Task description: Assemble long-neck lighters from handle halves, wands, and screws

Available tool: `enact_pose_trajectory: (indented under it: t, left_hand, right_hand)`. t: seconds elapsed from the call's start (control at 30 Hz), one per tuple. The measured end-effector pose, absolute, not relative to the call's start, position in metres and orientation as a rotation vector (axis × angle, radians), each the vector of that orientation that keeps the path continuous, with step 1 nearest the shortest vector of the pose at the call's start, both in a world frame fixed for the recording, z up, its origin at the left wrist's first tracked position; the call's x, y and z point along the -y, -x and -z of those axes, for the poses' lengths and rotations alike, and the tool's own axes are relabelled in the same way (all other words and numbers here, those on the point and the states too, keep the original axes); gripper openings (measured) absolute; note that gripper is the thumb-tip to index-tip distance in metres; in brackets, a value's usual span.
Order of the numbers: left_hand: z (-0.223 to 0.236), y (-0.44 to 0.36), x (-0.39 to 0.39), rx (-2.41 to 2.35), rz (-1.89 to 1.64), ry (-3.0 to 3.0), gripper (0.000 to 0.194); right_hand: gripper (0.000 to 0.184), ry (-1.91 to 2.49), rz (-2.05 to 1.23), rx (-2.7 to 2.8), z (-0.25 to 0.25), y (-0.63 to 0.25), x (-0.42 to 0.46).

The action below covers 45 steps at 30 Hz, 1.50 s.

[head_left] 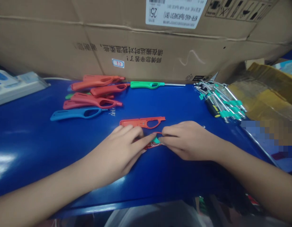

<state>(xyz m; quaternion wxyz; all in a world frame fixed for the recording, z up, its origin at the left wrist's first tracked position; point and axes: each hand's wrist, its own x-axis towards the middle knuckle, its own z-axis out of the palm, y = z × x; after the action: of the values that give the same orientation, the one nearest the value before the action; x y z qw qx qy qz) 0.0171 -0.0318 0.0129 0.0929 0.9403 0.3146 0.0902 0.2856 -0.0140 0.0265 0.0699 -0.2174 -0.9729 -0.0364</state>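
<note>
Both hands close in on a red lighter shell half (157, 145) lying on the blue table, with thin wires and a green trigger piece (155, 140) inside it. My left hand (124, 145) covers the shell's left end, its thumb and fingers closed on it. From the right, the fingertips of my right hand (188, 140) pinch at the shell's other end beside the green piece; what exactly they grip is hidden. Just beyond my fingers lies another red lighter shell half (146, 122), its inner side facing up.
Several red lighter handles (96, 82) and a blue handle (74, 114) lie at back left. A green lighter (146, 84) with a metal tube sits against a large carton (127, 41). Metal tubes with green parts (227, 101) and a screwdriver (212, 108) are piled at right.
</note>
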Motion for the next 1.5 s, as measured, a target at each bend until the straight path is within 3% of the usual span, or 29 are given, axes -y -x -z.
enact_pose_trajectory:
  t: [0.27, 0.63, 1.1, 1.5]
  left_hand:
    - [-0.012, -0.017, 0.034, -0.902, -0.22, -2.95, 0.045]
    - [-0.015, -0.016, 0.026, -0.88, -0.296, -2.68, 0.045]
    - [-0.014, -0.015, 0.027, -0.876, -0.291, -2.665, 0.046]
    - [-0.013, -0.014, 0.026, -0.86, -0.32, -2.66, 0.048]
  right_hand:
    - [0.025, 0.79, 0.11, 2.815, -0.03, -0.279, 0.026]
    - [0.024, 0.835, -0.084, 2.796, -0.015, -0.274, 0.027]
    - [0.004, 1.191, -1.044, 2.213, -0.022, -0.27, 0.022]
    - [0.008, 1.127, -1.264, 2.113, -0.026, -0.276, 0.017]
